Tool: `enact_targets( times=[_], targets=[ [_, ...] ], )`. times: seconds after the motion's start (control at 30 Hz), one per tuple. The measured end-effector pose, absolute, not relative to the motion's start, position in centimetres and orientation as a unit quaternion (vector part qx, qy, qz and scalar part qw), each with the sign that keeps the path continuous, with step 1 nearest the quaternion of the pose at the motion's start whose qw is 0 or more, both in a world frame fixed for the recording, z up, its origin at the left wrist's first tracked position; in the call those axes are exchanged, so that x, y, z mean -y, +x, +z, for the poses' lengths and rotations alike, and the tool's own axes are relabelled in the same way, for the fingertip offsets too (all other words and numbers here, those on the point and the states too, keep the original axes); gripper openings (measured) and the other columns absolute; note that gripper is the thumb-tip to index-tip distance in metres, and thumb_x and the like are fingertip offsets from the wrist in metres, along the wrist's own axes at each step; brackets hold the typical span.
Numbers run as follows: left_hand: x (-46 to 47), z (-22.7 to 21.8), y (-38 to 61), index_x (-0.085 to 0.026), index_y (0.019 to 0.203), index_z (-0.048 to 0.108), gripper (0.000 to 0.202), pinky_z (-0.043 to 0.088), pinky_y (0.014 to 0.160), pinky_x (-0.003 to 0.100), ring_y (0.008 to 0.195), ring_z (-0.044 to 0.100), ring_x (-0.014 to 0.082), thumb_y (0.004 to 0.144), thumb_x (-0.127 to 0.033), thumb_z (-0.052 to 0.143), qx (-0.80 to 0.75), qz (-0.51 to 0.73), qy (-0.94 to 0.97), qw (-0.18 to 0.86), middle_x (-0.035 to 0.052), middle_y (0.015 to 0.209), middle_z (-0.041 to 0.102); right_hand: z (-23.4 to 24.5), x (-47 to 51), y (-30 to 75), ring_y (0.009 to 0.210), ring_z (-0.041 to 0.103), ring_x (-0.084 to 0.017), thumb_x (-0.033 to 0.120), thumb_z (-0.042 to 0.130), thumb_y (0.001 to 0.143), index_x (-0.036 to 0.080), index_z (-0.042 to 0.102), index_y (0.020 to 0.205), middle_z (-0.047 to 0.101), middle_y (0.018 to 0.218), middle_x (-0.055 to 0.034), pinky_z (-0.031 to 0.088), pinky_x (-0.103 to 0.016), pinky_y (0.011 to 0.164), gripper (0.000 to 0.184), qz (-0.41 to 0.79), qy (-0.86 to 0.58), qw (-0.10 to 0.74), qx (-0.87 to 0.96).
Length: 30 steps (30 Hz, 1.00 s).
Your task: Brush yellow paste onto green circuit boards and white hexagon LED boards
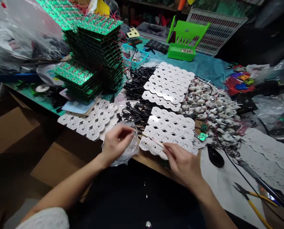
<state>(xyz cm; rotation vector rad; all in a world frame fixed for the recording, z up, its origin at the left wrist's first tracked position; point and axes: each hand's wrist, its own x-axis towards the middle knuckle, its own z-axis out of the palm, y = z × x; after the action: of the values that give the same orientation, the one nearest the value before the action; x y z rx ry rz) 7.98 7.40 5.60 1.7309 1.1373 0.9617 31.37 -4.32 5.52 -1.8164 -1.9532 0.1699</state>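
Observation:
My left hand [116, 143] is closed round a small clear plastic bag [127, 152] at the near edge of the workbench, fingers pinched at its mouth. My right hand [181, 163] pinches a thin pale stick [153, 141] and holds it across a white panel of hexagonal LED boards [172, 128]. A second white panel [168, 86] lies behind that one, and a third [91, 119] lies to the left of my left hand.
A tall stack of green circuit boards [96, 47] stands at the back left. Black wired connectors [137, 82] lie mid-table, and a heap of white lamp bases [211, 108] to the right. Yellow-handled cutters [251, 198] and a soldering iron [258, 176] lie at the right. Green plastic stand [183, 41] behind.

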Motion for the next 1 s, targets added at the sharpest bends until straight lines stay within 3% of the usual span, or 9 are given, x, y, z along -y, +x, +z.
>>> enact_targets(
  times=[0.23,0.4,0.63,0.87,1.0],
  targets=[
    [-2.1,-0.7,9.6,-0.021,0.123,0.053,0.048,0.055,0.065,0.030,0.073,0.060,0.0153,0.080,-0.029,0.072,-0.510,0.324,0.708,0.367,0.0054,0.101,0.062,4.3,5.7,32.9,0.066,0.069,-0.013,0.031,0.046,0.100,0.023,0.068,0.101,0.075,0.083,0.0000,0.044,-0.023,0.056,0.024,0.134,-0.665,0.200,0.707],
    [-2.1,-1.3,10.6,-0.021,0.116,0.052,0.043,0.053,0.066,0.029,0.073,0.058,0.0152,0.079,-0.030,0.073,-0.519,0.313,0.715,0.349,0.0029,0.093,0.061,3.6,5.7,32.3,0.071,0.068,-0.013,0.029,0.046,0.101,0.020,0.067,0.103,0.074,0.088,-0.0031,0.041,-0.023,0.059,0.024,0.067,-0.643,0.196,0.738],
    [-2.2,-1.7,10.6,-0.022,0.111,0.051,0.040,0.053,0.067,0.030,0.074,0.060,0.0156,0.078,-0.029,0.072,-0.532,0.296,0.691,0.389,0.0009,0.088,0.061,3.8,4.9,32.4,0.061,0.054,-0.013,0.024,0.046,0.100,0.020,0.071,0.104,0.062,0.068,-0.0020,0.030,-0.026,0.055,0.026,-0.059,-0.630,0.154,0.759],
    [-2.4,-1.8,10.6,-0.022,0.112,0.051,0.042,0.054,0.066,0.029,0.073,0.062,0.0152,0.077,-0.029,0.073,-0.536,0.292,0.677,0.411,0.0012,0.089,0.064,4.1,5.7,32.3,0.061,0.052,-0.011,0.024,0.047,0.100,0.019,0.071,0.105,0.061,0.070,-0.0015,0.031,-0.026,0.056,0.025,-0.013,-0.601,0.167,0.782],
    [-2.5,-1.7,10.7,-0.021,0.112,0.051,0.044,0.055,0.065,0.029,0.072,0.062,0.0153,0.075,-0.030,0.074,-0.538,0.294,0.673,0.413,0.0010,0.087,0.063,3.6,5.3,32.2,0.060,0.051,-0.012,0.022,0.046,0.099,0.019,0.072,0.105,0.060,0.069,-0.0021,0.029,-0.028,0.054,0.027,-0.049,-0.614,0.154,0.773]
  ],
)
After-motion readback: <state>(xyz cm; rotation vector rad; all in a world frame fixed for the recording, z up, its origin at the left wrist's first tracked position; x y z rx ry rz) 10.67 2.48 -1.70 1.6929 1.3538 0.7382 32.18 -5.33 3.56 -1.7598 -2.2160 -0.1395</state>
